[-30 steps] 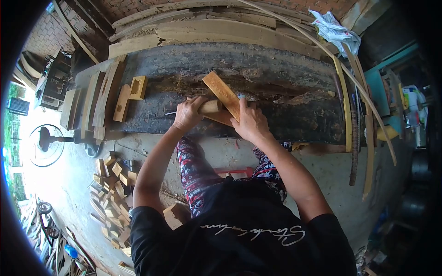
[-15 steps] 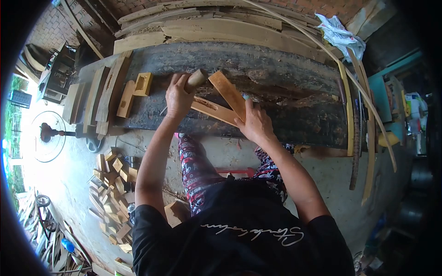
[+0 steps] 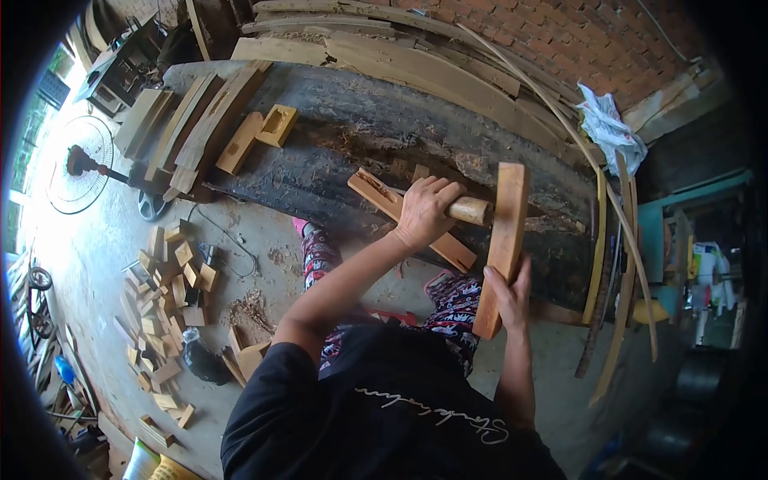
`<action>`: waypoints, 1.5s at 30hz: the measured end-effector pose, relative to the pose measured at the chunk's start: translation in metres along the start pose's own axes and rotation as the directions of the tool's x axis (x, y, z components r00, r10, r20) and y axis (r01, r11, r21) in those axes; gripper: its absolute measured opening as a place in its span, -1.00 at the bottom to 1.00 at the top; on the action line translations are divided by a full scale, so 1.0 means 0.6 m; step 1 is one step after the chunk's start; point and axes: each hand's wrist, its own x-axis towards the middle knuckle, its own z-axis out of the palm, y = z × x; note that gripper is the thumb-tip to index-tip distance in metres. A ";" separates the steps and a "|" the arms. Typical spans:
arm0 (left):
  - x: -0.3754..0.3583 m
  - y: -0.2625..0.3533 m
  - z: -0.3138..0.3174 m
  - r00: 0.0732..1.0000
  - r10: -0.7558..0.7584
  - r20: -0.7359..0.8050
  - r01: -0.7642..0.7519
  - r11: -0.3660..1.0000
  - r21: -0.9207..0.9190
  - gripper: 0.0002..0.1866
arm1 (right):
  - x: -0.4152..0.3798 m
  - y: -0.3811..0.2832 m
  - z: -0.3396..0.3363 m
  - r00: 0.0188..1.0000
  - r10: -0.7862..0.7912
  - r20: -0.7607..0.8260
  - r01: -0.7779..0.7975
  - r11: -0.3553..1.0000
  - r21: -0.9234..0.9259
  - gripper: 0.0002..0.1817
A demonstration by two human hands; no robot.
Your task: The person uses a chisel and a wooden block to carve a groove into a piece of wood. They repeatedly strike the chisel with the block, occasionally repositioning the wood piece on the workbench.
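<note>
My left hand is closed around a chisel with a thick round wooden handle, whose butt end points right. Its blade is mostly hidden by the hand. Below it, a slotted piece of wood lies slantwise on the dark slab, the slot showing left of my hand. My right hand grips the lower part of a rectangular wooden bar, held upright in view. The bar's face is close by the handle's butt end.
A pale block with a recess and a slotted piece lie on the slab's left, beside several boards. Offcuts are heaped on the floor at left. A fan stands beyond. Long strips lean at the right end.
The view has turned and shifted. My left hand with the chisel has moved right, its handle now pointing right. The right hand's bar has swung from slanted to nearly upright, past the handle's end.
</note>
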 end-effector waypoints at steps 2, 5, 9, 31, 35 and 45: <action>-0.004 -0.007 0.008 0.998 -0.044 -0.053 0.040 0.997 -0.070 -0.64 | -0.015 -0.002 -0.010 1.000 0.030 0.001 -0.030 0.999 0.028 -0.46; -0.006 -0.015 0.008 0.994 -0.041 -0.104 0.035 0.998 -0.058 -0.65 | -0.028 0.006 -0.030 0.999 0.045 -0.015 -0.044 0.998 0.036 -0.36; -0.009 -0.021 0.004 0.986 -0.050 -0.157 0.047 0.999 -0.024 -0.65 | -0.040 -0.012 -0.042 0.999 0.026 -0.040 -0.024 0.998 0.049 -0.35; -0.031 -0.032 0.000 0.989 -0.095 -0.114 0.077 0.984 -0.158 -0.72 | -0.041 -0.022 0.019 0.913 -0.401 -0.072 0.400 0.916 -0.029 -0.15; -0.026 -0.019 -0.007 0.993 -0.016 -0.120 0.001 0.992 -0.124 -0.73 | -0.030 -0.077 0.021 0.867 -0.491 -0.090 0.496 0.866 0.058 -0.12; -0.031 -0.032 -0.006 0.993 -0.050 -0.106 0.033 0.987 -0.155 -0.72 | -0.039 -0.032 0.007 0.897 -0.443 0.007 0.442 0.893 -0.091 -0.20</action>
